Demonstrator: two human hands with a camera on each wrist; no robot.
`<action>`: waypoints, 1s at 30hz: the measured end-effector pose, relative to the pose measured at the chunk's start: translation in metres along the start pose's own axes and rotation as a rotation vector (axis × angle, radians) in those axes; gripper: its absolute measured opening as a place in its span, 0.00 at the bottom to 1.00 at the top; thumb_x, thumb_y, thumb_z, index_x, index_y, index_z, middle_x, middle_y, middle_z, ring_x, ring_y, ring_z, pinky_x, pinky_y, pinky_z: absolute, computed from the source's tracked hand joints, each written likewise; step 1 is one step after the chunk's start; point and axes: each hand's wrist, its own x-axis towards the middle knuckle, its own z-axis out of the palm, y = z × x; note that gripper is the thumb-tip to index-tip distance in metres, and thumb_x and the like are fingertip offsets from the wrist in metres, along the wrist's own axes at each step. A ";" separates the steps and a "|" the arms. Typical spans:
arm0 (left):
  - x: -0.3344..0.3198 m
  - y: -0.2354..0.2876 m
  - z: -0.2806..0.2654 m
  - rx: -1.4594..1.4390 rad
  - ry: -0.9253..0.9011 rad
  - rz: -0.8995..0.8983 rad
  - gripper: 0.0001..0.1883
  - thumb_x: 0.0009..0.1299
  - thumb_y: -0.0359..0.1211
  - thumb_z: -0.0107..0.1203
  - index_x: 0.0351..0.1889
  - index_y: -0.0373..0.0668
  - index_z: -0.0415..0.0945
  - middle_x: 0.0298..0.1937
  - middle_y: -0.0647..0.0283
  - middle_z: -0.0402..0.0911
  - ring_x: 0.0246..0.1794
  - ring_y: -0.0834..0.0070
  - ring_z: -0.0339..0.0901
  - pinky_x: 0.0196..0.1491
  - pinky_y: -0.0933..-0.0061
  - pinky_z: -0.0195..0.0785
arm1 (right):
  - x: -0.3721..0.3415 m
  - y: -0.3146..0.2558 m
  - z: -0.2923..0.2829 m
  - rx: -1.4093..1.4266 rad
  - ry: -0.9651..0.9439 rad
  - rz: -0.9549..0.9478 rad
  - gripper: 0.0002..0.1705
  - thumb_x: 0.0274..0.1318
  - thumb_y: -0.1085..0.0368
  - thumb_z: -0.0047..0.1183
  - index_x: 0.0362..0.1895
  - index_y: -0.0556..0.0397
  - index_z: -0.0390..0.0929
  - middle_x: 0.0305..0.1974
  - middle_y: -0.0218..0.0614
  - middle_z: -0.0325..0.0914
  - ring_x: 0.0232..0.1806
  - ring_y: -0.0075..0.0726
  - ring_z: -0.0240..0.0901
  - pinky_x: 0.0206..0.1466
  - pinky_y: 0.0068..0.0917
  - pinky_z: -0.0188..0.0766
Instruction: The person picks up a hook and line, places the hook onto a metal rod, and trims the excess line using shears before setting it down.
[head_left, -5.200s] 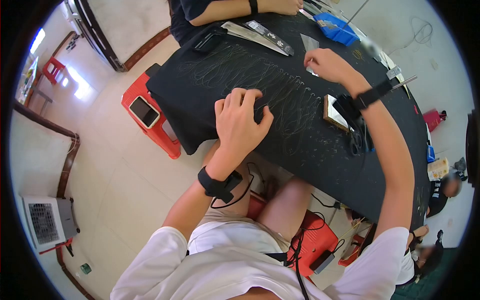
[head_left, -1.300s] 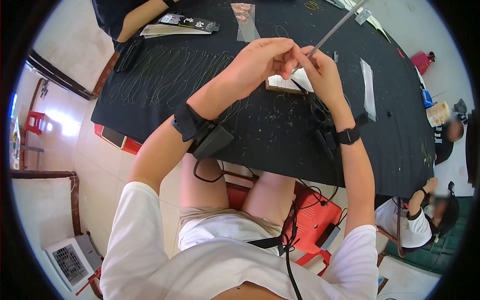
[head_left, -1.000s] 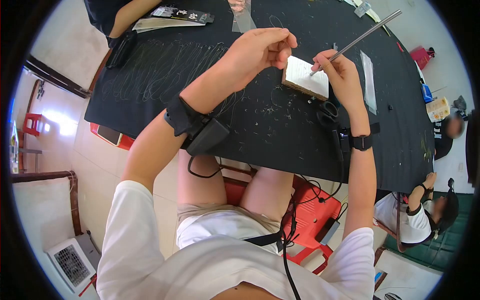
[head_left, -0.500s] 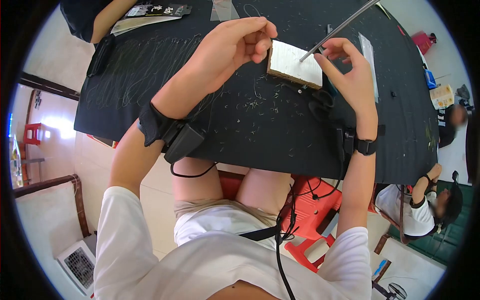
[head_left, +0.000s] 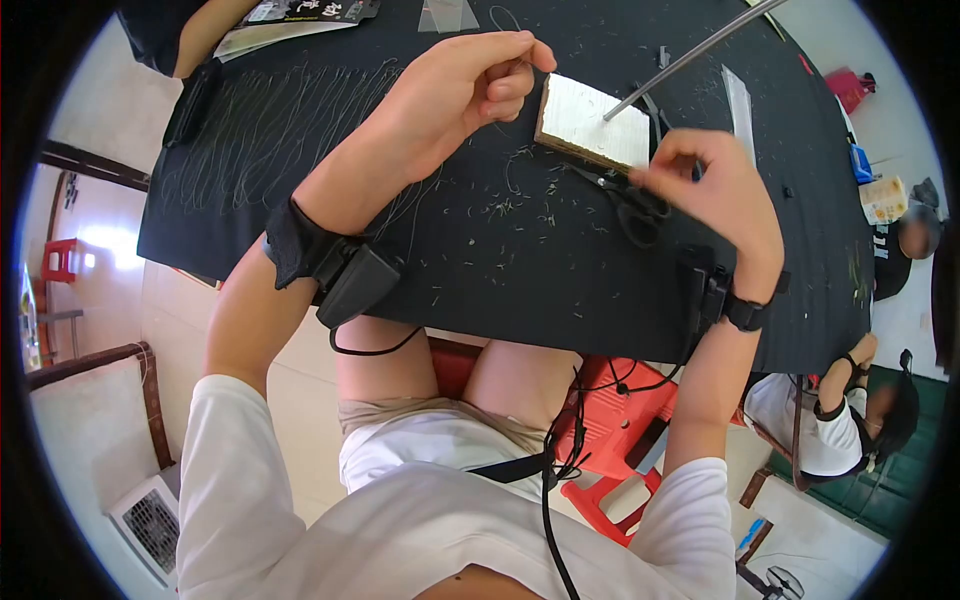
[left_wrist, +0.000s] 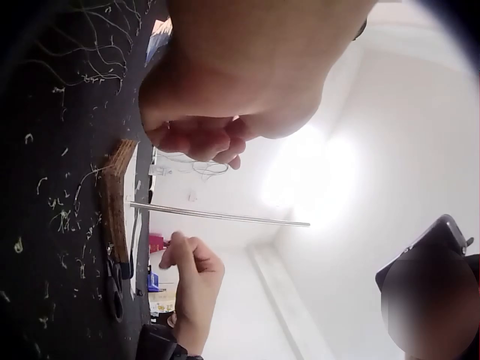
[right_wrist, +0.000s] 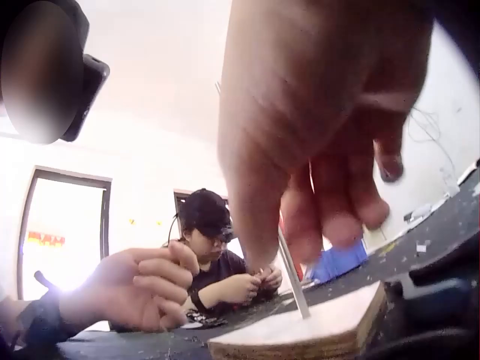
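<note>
My left hand [head_left: 470, 85] is raised left of the block, thumb and fingers bent together, pinching a thin line; a loop of line [head_left: 505, 18] shows beyond its fingertips. The pinch itself is mostly hidden. A thin metal rod [head_left: 680, 65] stands tilted by itself with its lower end on a white-topped block [head_left: 592, 122] with brown sides. My right hand [head_left: 725, 185] is off the rod at the block's right corner, its fingers loosely bent and holding nothing. Black-handled scissors [head_left: 637, 215] lie just below its fingertips. The right wrist view shows the right hand's [right_wrist: 322, 142] fingers apart behind the rod [right_wrist: 291, 274].
Rows of thin looped lines [head_left: 270, 135] lie across the black tablecloth [head_left: 560, 285] at left, with small clippings near the block. A clear plastic sleeve [head_left: 737, 110] lies at right, a printed packet [head_left: 300, 20] at upper left. Another person's arm [head_left: 205, 35] rests there.
My right hand held the rod upright about a second ago, then let go and moved down toward the scissors. The rod stays on the block. The left hand keeps its pinch.
</note>
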 end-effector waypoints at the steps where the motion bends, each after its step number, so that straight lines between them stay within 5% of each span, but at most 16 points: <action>1: 0.000 0.000 0.000 0.005 -0.015 -0.014 0.14 0.72 0.38 0.36 0.34 0.41 0.70 0.16 0.76 0.55 0.17 0.87 0.50 0.29 0.84 0.50 | -0.002 -0.003 0.000 0.002 -0.004 -0.003 0.15 0.39 0.58 0.62 0.20 0.57 0.75 0.16 0.35 0.72 0.19 0.27 0.70 0.24 0.22 0.63; 4: 0.001 -0.003 0.000 0.036 0.020 -0.014 0.14 0.72 0.39 0.36 0.34 0.40 0.70 0.16 0.77 0.54 0.17 0.87 0.50 0.28 0.84 0.50 | -0.005 -0.006 0.003 -0.140 -0.141 0.115 0.17 0.29 0.58 0.65 0.21 0.55 0.75 0.17 0.36 0.73 0.20 0.34 0.71 0.25 0.26 0.65; 8: 0.000 -0.002 0.005 0.032 0.030 -0.035 0.15 0.72 0.39 0.36 0.35 0.40 0.70 0.16 0.76 0.54 0.17 0.87 0.50 0.28 0.84 0.49 | -0.011 -0.010 0.002 -0.211 -0.172 0.177 0.16 0.29 0.58 0.65 0.21 0.55 0.76 0.18 0.36 0.73 0.22 0.35 0.72 0.26 0.26 0.65; 13: -0.003 -0.001 0.008 0.068 0.016 -0.074 0.15 0.73 0.39 0.35 0.35 0.41 0.70 0.16 0.76 0.55 0.17 0.87 0.50 0.27 0.84 0.49 | -0.011 -0.006 0.007 -0.215 -0.115 -0.020 0.12 0.31 0.62 0.62 0.22 0.56 0.76 0.20 0.37 0.74 0.20 0.36 0.70 0.25 0.27 0.65; 17: 0.000 -0.004 0.004 0.027 0.036 -0.044 0.15 0.73 0.39 0.34 0.35 0.41 0.70 0.16 0.76 0.55 0.16 0.87 0.50 0.27 0.84 0.49 | -0.011 -0.009 -0.003 -0.053 -0.195 0.003 0.11 0.32 0.65 0.60 0.24 0.56 0.75 0.22 0.37 0.74 0.16 0.33 0.67 0.23 0.25 0.62; 20: -0.001 -0.004 0.003 0.002 0.089 -0.040 0.15 0.73 0.39 0.35 0.35 0.41 0.70 0.16 0.76 0.54 0.16 0.87 0.50 0.27 0.84 0.49 | -0.009 -0.006 -0.004 0.093 -0.138 -0.032 0.13 0.33 0.68 0.58 0.28 0.56 0.73 0.23 0.36 0.74 0.14 0.28 0.62 0.21 0.22 0.59; 22: -0.002 -0.003 0.004 0.003 0.097 -0.042 0.15 0.73 0.39 0.35 0.36 0.41 0.70 0.16 0.76 0.55 0.17 0.87 0.50 0.27 0.84 0.49 | -0.005 -0.004 0.001 0.128 0.067 -0.131 0.15 0.33 0.70 0.58 0.31 0.55 0.72 0.25 0.36 0.74 0.14 0.25 0.58 0.20 0.20 0.56; 30: -0.003 -0.006 0.003 0.015 0.088 -0.041 0.14 0.73 0.39 0.36 0.36 0.41 0.70 0.17 0.75 0.55 0.17 0.86 0.51 0.28 0.83 0.50 | -0.005 -0.009 0.006 0.050 -0.092 -0.087 0.15 0.33 0.72 0.59 0.32 0.56 0.72 0.25 0.36 0.75 0.16 0.25 0.59 0.21 0.22 0.56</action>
